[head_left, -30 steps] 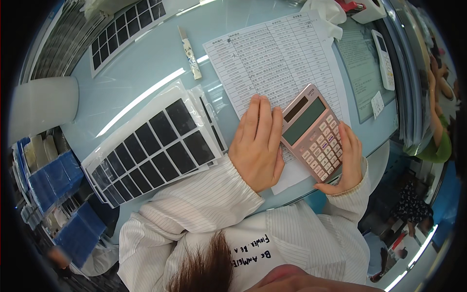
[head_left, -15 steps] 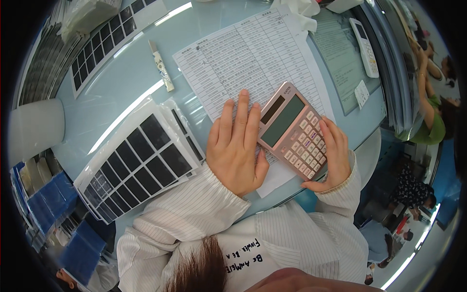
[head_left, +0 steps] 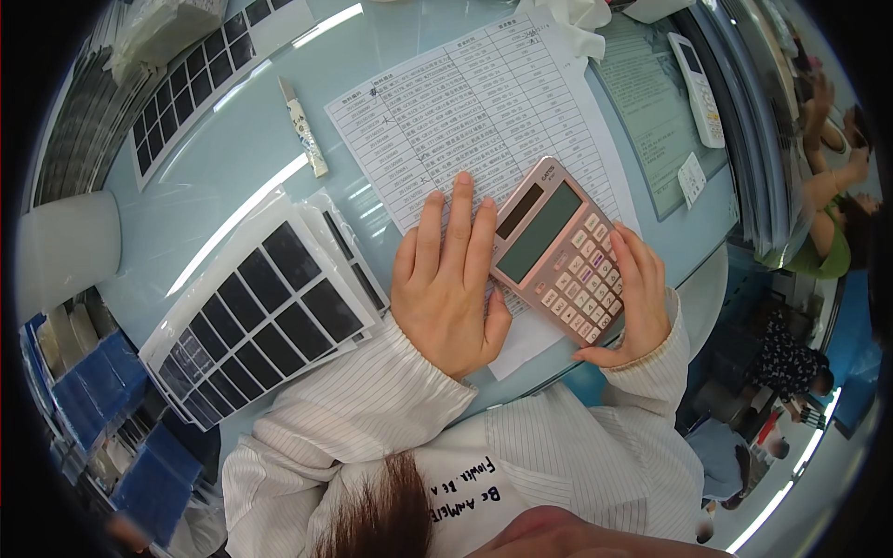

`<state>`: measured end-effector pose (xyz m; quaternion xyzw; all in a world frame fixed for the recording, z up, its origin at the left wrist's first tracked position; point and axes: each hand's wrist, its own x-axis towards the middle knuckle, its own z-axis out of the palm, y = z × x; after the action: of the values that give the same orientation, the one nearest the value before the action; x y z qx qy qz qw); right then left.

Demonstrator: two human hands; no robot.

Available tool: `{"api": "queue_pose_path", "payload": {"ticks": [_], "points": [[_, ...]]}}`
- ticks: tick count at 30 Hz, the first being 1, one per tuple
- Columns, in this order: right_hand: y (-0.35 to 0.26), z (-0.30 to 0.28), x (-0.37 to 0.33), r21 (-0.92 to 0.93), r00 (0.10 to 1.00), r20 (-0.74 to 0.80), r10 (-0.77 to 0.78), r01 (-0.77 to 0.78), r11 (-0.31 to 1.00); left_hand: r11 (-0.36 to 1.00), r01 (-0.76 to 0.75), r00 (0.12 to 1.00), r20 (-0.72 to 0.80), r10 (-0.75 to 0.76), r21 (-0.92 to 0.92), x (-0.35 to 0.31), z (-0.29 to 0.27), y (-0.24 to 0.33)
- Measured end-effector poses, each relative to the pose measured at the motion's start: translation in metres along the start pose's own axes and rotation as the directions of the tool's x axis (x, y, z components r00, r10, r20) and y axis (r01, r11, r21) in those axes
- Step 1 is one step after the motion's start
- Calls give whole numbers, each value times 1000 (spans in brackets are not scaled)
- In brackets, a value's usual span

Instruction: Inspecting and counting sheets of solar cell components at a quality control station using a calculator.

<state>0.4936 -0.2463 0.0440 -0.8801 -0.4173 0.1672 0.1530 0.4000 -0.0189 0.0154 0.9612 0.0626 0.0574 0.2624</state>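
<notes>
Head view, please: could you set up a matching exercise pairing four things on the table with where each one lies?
Things:
1. calculator
2. left hand
3. box cutter
4. remote control

Places:
A. far right of the table, on a green sheet
B. flat on the printed table sheet
C. under the right hand, on the paper's right edge
D. bare tabletop, left of the printed sheet

Pairs: 1-C, 2-B, 3-D, 4-A

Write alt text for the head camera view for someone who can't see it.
A person's right hand presses keys on a pink calculator while the left hand lies flat on a printed table sheet on a pale blue table. Sheets of black squares lie to the left.
</notes>
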Motion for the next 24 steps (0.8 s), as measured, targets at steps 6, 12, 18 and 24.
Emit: {"api": "queue_pose_path", "payload": {"ticks": [6,12,18,24], "points": [[8,-11,2,129,998,-9,-59,60,990,1000,-1,1000,0,1,4,0,0,0],[21,-44,41,42,954,-201,-222,235,971,999,0,1000,1,0,-32,-3,3,-2],[12,-13,101,257,938,-140,-317,343,903,1000,2,1000,3,-2,-11,-1,-3,-1],[5,-7,114,151,938,-96,-334,345,926,998,2,1000,4,-2,-56,-3,-1,-4]]}}
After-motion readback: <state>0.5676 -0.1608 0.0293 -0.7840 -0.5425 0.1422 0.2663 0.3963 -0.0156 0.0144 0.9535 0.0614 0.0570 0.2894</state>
